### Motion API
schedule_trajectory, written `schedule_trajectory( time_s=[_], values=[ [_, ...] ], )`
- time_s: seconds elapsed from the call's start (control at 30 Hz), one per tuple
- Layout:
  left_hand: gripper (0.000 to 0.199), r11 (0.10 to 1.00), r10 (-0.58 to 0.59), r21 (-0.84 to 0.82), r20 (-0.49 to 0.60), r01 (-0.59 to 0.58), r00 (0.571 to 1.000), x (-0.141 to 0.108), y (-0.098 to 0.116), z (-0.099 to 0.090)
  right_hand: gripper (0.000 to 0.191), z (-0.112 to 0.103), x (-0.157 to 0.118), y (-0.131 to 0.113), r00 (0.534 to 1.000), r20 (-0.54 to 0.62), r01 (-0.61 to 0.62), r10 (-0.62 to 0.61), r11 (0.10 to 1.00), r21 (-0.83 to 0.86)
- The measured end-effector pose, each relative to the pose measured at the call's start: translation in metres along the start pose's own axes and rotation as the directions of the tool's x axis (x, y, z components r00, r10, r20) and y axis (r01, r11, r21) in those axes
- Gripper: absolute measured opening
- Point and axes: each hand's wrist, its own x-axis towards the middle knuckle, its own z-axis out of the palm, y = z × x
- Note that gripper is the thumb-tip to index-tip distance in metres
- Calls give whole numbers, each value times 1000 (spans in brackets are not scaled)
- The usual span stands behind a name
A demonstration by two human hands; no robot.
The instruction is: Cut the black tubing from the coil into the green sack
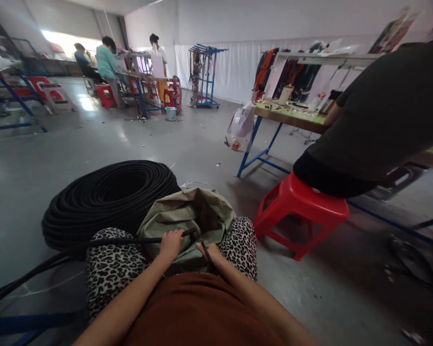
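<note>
My left hand (171, 244) is closed around a thick black cord (122, 241), close to its end. The cord runs across my left knee and off to the left edge. In my right hand (211, 253) is a slim dark-handled tool (202, 239) that looks like scissors; its tip meets the cord's end, and its exact shape is too small to make out. Below both hands a greenish woven sack (164, 211) stands open between my knees. What lies inside it is hidden in shadow. A large coil of black cord (111, 192) rests on the floor at the left.
A co-worker in dark clothing (389, 115) sits on a red stool (310, 202) at the right, by a workbench (292, 119). A plastic bag (241, 126) hangs from the bench. Farther back are other people, stools and a blue rack (211, 77). A blue bar (29, 323) crosses the lower left.
</note>
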Motion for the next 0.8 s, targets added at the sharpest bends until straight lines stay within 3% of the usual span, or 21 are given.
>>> schedule_trajectory(
  time_s=[0.3,0.8],
  values=[
    [38,995,-45,-91,-67,39,997,1,-4,1,55,-2,-12,-3,973,225,-117,41,936,333],
    [36,989,3,-146,-39,-9,999,-1,4,2,54,-5,-17,-10,980,198,-88,23,941,326]
  ],
)
